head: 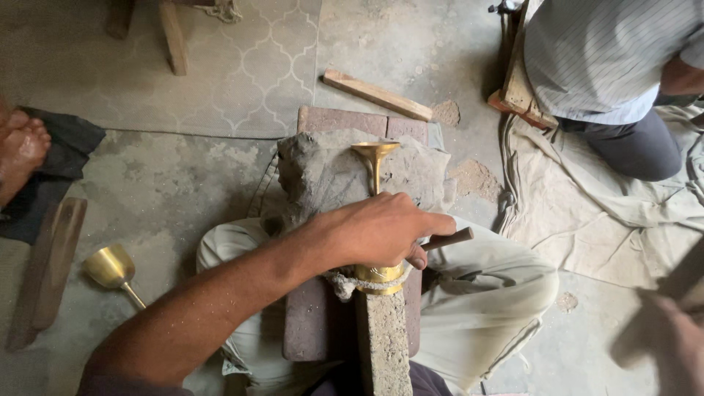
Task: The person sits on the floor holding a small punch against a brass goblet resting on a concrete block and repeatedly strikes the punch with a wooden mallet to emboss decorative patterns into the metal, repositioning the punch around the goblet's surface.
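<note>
The left hand point(378, 229) was clamped on the brass goblet point(375, 160), which lay on a cloth-covered block point(323, 176) above the lap, and on a wooden handle point(449, 239), while the right hand point(671, 337) was blurred, grip indeterminate; the goblet appeared rigid, heavy, slippery, best gripped at the stem.

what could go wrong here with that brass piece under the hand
The left hand presses the brass stemmed piece onto a narrow block; it might roll or slip off. The right hand is blurred at the frame edge, so a swing could land near the fingers. A second brass cup lies loose on the floor.
</note>
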`<action>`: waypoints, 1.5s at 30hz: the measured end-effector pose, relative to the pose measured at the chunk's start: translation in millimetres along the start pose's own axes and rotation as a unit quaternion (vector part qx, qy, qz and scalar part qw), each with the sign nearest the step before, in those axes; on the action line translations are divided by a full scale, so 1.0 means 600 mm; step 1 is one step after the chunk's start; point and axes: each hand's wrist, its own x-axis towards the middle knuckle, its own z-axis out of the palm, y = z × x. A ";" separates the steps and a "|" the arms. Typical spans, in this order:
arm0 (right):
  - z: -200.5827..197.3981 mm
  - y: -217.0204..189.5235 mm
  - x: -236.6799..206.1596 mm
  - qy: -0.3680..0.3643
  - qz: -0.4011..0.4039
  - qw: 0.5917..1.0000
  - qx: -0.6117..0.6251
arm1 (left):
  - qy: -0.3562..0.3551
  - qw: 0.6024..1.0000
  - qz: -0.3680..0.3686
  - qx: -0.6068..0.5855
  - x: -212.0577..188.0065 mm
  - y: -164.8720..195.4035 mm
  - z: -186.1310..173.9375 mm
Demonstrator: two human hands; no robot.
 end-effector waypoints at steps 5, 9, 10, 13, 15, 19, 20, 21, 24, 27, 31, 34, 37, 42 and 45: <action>0.110 0.014 -0.046 -0.094 -0.023 0.984 -0.150 | -0.005 1.000 0.010 -0.002 -0.001 0.001 0.008; 0.193 -0.017 -0.060 -0.087 -0.175 0.902 -0.386 | 0.018 0.999 0.014 -0.026 -0.007 0.001 0.024; 0.207 -0.031 -0.057 -0.075 -0.216 0.875 -0.426 | 0.040 0.999 0.024 -0.021 -0.008 -0.002 0.027; 0.239 -0.067 -0.042 -0.117 -0.164 0.897 -0.394 | 0.098 0.994 0.032 -0.026 -0.020 -0.011 0.042; 0.259 -0.086 -0.028 -0.139 -0.175 0.877 -0.425 | 0.132 0.990 0.024 -0.035 -0.025 -0.018 0.049; 0.293 -0.132 -0.004 -0.164 -0.164 0.848 -0.477 | 0.256 0.963 0.039 -0.068 -0.048 -0.030 0.070; 0.300 -0.147 -0.002 -0.176 -0.103 0.877 -0.436 | 0.269 0.960 0.011 -0.078 -0.053 -0.029 0.078; 0.308 -0.162 -0.002 -0.193 -0.174 0.826 -0.501 | 0.282 0.955 -0.013 -0.087 -0.058 -0.028 0.086; 0.340 -0.214 0.013 -0.229 -0.327 0.707 -0.583 | 0.368 0.919 0.003 -0.138 -0.069 -0.025 0.103; 0.371 -0.254 0.021 -0.272 -0.340 0.648 -0.625 | 0.444 0.887 -0.022 -0.129 -0.078 -0.021 0.119; 0.389 -0.285 0.014 -0.278 -0.302 0.547 -0.730 | 0.479 0.858 -0.042 -0.178 -0.091 -0.012 0.147; 0.389 -0.297 0.007 -0.276 -0.356 0.489 -0.747 | 0.479 0.845 -0.071 -0.226 -0.091 -0.012 0.160; 0.385 -0.303 0.011 -0.293 -0.367 0.502 -0.726 | 0.480 0.852 -0.051 -0.203 -0.082 -0.019 0.158; 0.374 -0.293 0.023 -0.296 -0.283 0.474 -0.779 | 0.455 0.880 -0.042 -0.128 -0.070 -0.023 0.141; 0.359 -0.286 0.028 -0.249 -0.274 0.545 -0.752 | 0.425 0.896 -0.028 -0.129 -0.067 -0.025 0.126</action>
